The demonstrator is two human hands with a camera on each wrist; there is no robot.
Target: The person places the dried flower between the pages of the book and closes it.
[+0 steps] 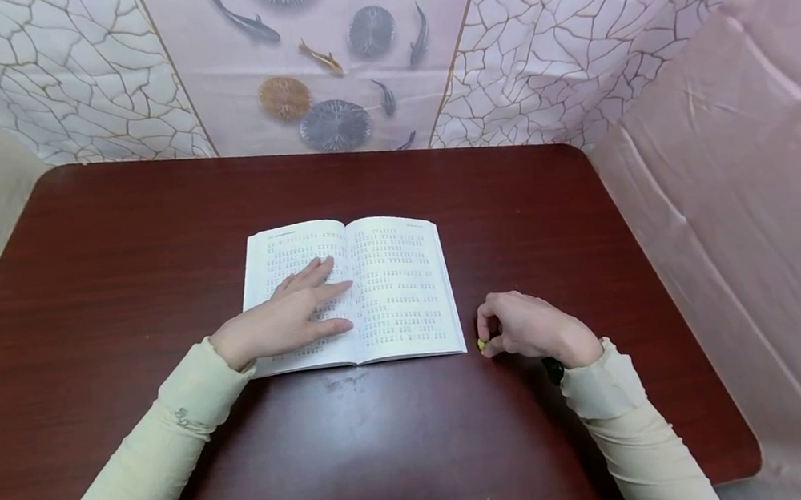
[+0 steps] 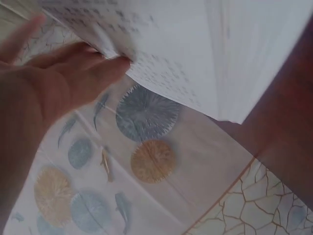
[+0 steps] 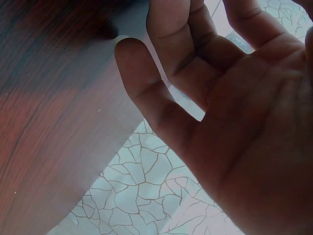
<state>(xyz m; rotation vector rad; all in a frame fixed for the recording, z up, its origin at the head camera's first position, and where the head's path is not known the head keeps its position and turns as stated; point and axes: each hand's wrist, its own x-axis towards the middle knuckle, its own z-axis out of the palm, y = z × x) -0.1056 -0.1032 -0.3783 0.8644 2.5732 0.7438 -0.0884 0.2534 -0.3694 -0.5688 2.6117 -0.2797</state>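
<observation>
An open book with printed pages lies on the dark red-brown table. Across its left page rests my left hand, fingers spread and fairly straight, fingertips close to the middle fold. The left wrist view shows that hand against the printed page. Just right of the book's lower right corner, my right hand pinches a small yellow thing between thumb and forefinger, low over the table. Its kind is too small to tell. In the right wrist view, the hand's curled fingers show, but not the yellow thing.
The wooden table has rounded corners. A patterned cloth with fish and round motifs hangs along its far edge. Pale pinkish cloth borders the right side. A dark band shows at the right wrist.
</observation>
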